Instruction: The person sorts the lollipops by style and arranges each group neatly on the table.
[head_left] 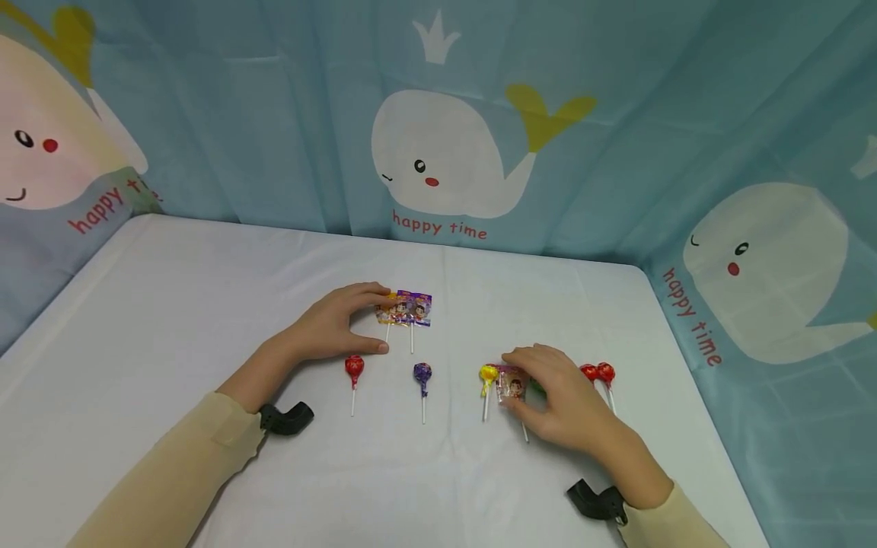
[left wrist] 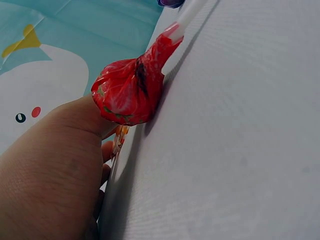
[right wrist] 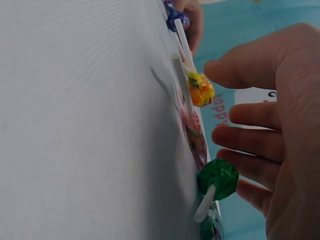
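Note:
My left hand (head_left: 342,323) reaches over the table, its fingertips at a yellow flat-packed lollipop (head_left: 385,313) that they partly cover. Beside that lies a purple flat-packed lollipop (head_left: 420,310). A red round lollipop (head_left: 354,367) rests below the left hand; in the left wrist view this red lollipop (left wrist: 131,92) looms close. My right hand (head_left: 565,396) hovers with spread fingers over a pinkish flat-packed lollipop (head_left: 510,384). A yellow round lollipop (right wrist: 201,90) sits just past its thumb in the right wrist view. Under the palm is a green round lollipop (right wrist: 218,177), mostly hidden in the head view.
A purple round lollipop (head_left: 422,373) lies between the hands. Two red lollipops (head_left: 606,372) are right of the right hand, partly behind it. The white-covered table (head_left: 205,281) meets a blue whale-print curtain (head_left: 308,152) at the back and sides.

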Available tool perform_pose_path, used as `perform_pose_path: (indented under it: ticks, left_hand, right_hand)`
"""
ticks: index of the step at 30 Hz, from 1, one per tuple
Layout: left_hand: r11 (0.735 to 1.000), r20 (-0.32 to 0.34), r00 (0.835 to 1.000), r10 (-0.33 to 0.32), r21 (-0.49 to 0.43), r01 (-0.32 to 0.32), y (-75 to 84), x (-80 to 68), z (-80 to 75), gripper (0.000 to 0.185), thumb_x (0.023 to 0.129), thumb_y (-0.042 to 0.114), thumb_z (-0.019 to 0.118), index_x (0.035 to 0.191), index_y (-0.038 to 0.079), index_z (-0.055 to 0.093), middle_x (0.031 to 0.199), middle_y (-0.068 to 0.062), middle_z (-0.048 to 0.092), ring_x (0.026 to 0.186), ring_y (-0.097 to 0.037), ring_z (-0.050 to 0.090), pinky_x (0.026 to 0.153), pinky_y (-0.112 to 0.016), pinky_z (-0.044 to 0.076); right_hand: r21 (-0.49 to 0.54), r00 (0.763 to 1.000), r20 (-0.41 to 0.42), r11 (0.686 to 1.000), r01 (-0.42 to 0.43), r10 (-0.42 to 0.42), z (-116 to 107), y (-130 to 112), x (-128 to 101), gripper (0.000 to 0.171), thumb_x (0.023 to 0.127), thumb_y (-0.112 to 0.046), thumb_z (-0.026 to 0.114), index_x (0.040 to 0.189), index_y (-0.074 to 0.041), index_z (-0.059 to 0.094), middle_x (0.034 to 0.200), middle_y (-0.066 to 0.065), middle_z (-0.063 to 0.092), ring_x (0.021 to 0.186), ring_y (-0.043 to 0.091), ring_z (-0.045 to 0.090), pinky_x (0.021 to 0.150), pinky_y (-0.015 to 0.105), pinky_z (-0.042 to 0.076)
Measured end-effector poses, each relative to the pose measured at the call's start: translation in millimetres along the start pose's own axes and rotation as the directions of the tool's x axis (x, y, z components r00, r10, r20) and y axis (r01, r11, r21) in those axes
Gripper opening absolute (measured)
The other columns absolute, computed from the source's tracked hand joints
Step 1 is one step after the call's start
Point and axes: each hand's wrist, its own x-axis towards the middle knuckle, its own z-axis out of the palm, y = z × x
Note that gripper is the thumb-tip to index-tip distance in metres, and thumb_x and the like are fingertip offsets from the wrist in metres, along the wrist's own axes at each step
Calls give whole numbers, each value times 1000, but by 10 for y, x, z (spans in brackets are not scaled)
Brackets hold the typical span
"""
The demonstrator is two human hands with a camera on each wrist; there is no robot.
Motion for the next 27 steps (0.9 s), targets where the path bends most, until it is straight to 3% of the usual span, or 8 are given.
perform_pose_path:
  ticks: [18,27]
  left_hand:
    - [1000,4,1000,8,0,-8,-8,6,15,81,85,58,90,155,28,63,167,-1,49,159,-33,36,128,-65,28]
    - [1000,3,1000,1,0,-1,-14,8,13,81,85,59,90,155,28,64,167,0,49,159,-32,36,129,-63,29]
  right_hand:
    - [-73,997,64,996,-47,51,-12,68,-93,62,90,-33,87,146,-13,68,144,0,68,139,29,59,123,58,40]
    - [-75,999,39,997,-23,26,-3,95,-78,62,90,-37,88,143,-11,70,142,0,69,136,27,62,122,57,41]
